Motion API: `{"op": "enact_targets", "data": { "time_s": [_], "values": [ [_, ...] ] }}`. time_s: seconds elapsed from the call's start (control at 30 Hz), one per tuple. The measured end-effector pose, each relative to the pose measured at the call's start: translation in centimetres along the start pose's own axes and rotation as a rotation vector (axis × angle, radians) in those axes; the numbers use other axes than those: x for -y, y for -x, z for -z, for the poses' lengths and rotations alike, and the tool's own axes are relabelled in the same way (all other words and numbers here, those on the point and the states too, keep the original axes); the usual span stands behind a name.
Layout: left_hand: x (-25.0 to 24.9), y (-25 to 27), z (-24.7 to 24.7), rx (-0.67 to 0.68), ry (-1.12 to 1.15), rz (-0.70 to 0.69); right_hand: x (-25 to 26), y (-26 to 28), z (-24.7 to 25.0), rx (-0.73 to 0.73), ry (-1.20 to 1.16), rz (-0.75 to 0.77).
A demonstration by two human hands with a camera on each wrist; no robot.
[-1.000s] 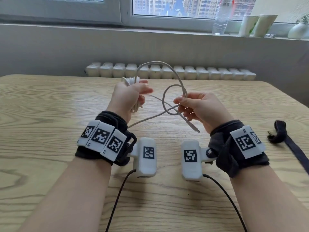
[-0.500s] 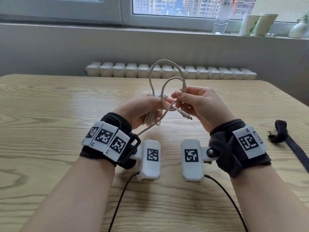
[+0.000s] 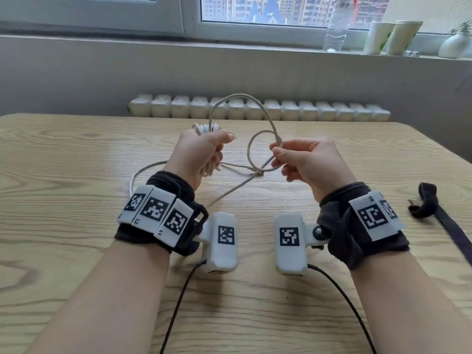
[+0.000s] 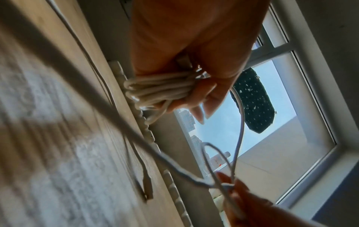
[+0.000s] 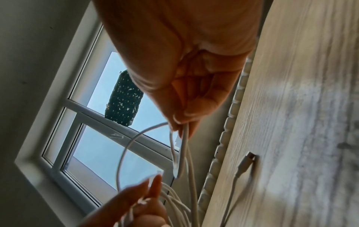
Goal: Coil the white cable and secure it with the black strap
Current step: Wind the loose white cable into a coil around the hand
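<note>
My left hand (image 3: 204, 149) grips a bundle of coiled white cable (image 3: 205, 127), whose loops show below the fingers in the left wrist view, cable (image 4: 159, 90). A free loop arcs up and across to my right hand (image 3: 278, 149), which pinches the crossing strands between thumb and fingertips (image 5: 180, 122). The cable's plug end (image 5: 245, 161) lies on the wooden table (image 3: 76, 162), and more slack curves round behind my left wrist. The black strap (image 3: 439, 213) lies flat on the table to the right of my right wrist, untouched.
A white radiator (image 3: 255, 109) runs along the table's far edge under the window sill, where a bottle (image 3: 337, 29), paper cups (image 3: 393, 37) and a small vase (image 3: 457, 43) stand. Black leads trail from both wrist cameras toward me.
My hands, together half a second ago, have drawn apart. The left has lifted away to the left with the coil; the plug end has dropped onto the table.
</note>
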State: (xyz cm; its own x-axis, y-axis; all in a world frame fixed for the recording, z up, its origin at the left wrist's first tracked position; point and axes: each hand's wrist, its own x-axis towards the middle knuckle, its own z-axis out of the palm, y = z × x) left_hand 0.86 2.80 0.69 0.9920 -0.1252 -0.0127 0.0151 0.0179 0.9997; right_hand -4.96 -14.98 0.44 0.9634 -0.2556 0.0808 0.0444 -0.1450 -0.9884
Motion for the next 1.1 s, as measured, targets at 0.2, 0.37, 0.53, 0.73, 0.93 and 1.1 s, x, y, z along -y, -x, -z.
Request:
{"op": "enact_targets", "data": {
  "time_s": [0.2,0.37,0.53,0.73,0.93,1.1],
  "values": [
    [-0.7,1.2,-0.7,0.290,0.032,0.002,0.1,0.4,-0.5,0.070,0.131,0.005],
    [-0.5,1.2,-1.3,0.319,0.103,0.001,0.3,0.5,-0.5,0.121,0.166,0.000],
    [-0.5,1.1,-1.2,0.288,0.095,0.032,-0.2,0.4,-1.3,-0.064,0.230,0.058],
    [-0.5,1.0,-1.0,0.216,0.045,0.045,0.0,0.0,-0.5,-0.127,0.141,-0.056],
    [-0.1,0.5,-0.8,0.113,-0.119,-0.018,0.8,0.6,-1.4,0.026,-0.170,-0.056],
    [-0.6,1.0,-0.4,0.323,-0.239,0.024,1.2,0.8,-1.7,0.060,-0.241,-0.019]
  ]
}}
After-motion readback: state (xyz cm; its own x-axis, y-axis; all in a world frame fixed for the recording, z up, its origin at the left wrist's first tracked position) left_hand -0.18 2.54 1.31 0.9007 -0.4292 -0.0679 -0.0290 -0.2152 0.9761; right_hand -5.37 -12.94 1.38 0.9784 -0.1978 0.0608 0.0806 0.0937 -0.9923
